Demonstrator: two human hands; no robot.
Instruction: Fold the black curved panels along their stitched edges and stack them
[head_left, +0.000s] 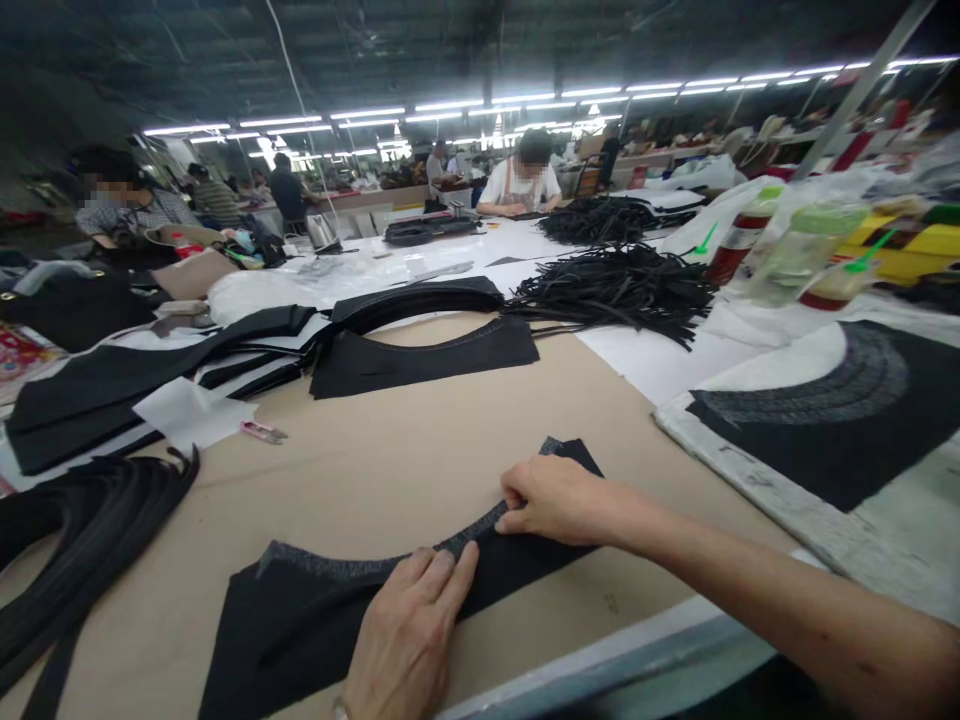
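A black fabric piece (300, 620) with a curved grey edge strip (330, 566) lies on the beige table covering (390, 470) in front of me. My left hand (420, 620) rests on the fabric near the middle of the curve, its fingers stretched out and pressing down. Farther right along the same edge, my right hand (551, 500) has its fingers curled and pinched on the strip. The fabric under both hands is partly hidden.
Stacked black pieces (427, 360) lie beyond, left of a heap of black strips (615, 290). Pink snips (262, 432) lie at the left near curved black bands (97, 550). Another black piece (847, 420) lies on the right board. Bottles (795, 250) stand behind; a person (521, 180) sits across.
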